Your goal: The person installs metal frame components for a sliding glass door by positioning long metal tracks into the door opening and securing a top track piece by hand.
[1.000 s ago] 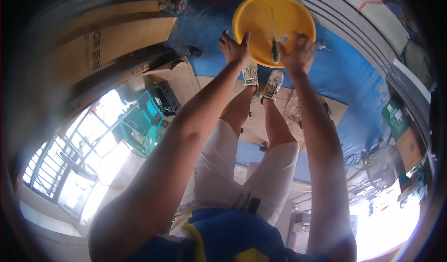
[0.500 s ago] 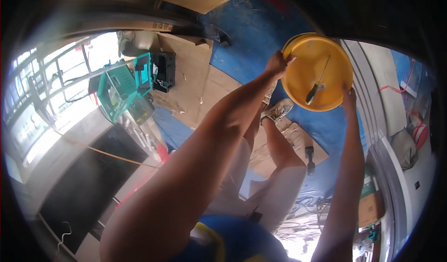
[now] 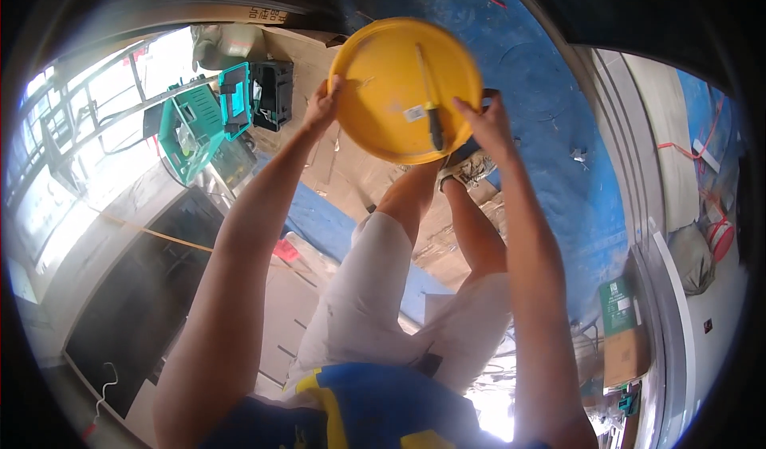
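A round yellow plastic dish (image 3: 383, 74) with a raised rim is held up in front of me, over the floor. My left hand (image 3: 322, 106) grips its left edge, the thumb over the rim. At its lower right edge my right hand (image 3: 483, 122) closes on the rim, thumb on top and fingers beneath. A screwdriver (image 3: 435, 128) with a dark handle and a long thin shaft lies in the dish, near my right thumb. Beside the handle is a small white label (image 3: 413, 114).
An open teal toolbox (image 3: 190, 130) and a black case (image 3: 273, 94) stand at the left on flattened cardboard (image 3: 323, 150). Blue sheeting (image 3: 550, 146) covers the floor at right, beside metal door tracks (image 3: 630, 154). A green and brown carton (image 3: 622, 333) stands at lower right.
Both hands have brought the yellow dish leftward and slightly up in view, with the screwdriver still in it. The dish has turned, and the handle now lies near my right thumb.
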`<state>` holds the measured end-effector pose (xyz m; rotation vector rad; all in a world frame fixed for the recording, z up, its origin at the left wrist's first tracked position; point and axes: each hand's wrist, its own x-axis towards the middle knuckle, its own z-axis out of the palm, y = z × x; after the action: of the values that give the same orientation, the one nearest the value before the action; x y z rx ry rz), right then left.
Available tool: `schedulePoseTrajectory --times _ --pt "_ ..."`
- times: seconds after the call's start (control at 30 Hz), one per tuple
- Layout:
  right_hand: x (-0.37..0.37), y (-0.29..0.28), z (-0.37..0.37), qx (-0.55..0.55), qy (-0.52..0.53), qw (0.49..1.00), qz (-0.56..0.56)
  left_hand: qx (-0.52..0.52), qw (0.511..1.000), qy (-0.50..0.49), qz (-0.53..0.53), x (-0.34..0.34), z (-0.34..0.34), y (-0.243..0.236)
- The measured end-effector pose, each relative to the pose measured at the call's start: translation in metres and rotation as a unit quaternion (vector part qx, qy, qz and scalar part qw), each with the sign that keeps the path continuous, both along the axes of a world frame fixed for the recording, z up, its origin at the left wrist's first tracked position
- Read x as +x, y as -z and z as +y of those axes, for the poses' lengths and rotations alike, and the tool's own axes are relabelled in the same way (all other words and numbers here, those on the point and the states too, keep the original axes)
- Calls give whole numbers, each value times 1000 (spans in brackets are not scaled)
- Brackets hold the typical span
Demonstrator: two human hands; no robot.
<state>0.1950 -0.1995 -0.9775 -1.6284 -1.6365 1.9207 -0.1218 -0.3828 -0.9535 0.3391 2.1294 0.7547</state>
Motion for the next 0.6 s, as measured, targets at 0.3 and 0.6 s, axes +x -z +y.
schedulePoseTrajectory --times 0.3,0.6 --pt "-88 31 -96 -42 -86 994 -58 -133 982 -96 98 -66 -86 37" --pt "-110 19 -108 -42 -150 987 -39 -211 962 -79 152 -103 -118 45"
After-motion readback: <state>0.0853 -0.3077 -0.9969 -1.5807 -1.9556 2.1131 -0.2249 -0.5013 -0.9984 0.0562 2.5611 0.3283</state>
